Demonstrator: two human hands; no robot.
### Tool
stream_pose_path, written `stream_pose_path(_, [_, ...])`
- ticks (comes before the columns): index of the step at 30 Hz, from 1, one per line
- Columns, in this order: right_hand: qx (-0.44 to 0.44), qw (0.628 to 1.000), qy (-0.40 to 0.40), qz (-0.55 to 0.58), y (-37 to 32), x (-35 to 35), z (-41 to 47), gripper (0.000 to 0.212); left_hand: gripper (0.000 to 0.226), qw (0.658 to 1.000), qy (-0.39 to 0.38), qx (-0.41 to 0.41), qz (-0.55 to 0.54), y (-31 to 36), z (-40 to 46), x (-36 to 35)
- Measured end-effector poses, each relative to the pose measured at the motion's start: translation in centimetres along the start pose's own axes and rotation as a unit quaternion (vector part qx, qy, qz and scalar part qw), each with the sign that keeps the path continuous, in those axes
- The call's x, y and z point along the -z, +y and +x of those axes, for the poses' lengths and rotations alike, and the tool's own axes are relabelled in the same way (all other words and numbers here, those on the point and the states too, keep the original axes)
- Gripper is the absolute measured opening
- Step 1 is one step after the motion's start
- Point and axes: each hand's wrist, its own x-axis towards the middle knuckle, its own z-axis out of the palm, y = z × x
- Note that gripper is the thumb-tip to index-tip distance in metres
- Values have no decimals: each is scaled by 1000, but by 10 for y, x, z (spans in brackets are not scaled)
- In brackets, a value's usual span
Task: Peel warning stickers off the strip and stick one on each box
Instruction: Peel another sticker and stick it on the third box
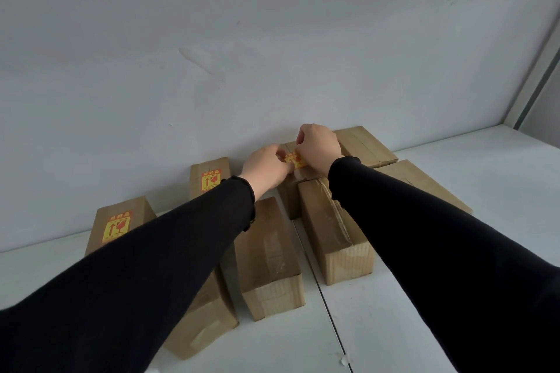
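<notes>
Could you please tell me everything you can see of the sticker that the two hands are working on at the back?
The sticker is yellow with red print, like those on two boxes further left. It lies on top of a brown cardboard box by the wall. The left hand covers its left edge and the right hand its right, fingers curled onto it. Only its middle shows; whether it is fully stuck down cannot be told.

Seven brown cardboard boxes, taped, on white table against wall. Far-left box (121, 221) at 9 o'clock and 2nd back box (209, 174) each carry a yellow/red sticker on top. 3rd sticker (293, 159) sits on the centre back box (291, 191) at 12, partly hidden.
</notes>
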Motion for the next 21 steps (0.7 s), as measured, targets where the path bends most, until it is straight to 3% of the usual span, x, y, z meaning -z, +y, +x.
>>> stream_pose_path(4, [-10,997,-60,43,6,13,2,13,41,1000,-7,10,4,1,0,3])
stream_pose_path(8, [8,983,-180,36,9,33,-3,36,41,1000,-8,20,-4,2,1,5])
stream_pose_path(11, [15,978,-206,38,9,37,-9,45,40,1000,-5,24,4,4,0,5])
stream_pose_path(16, [21,987,-148,50,8,47,-23,45,44,999,24,-2,29,4,-12,11])
stream_pose_path(21, [75,994,-69,-29,1,65,-63,30,29,993,64,-66,67,-11,-56,46])
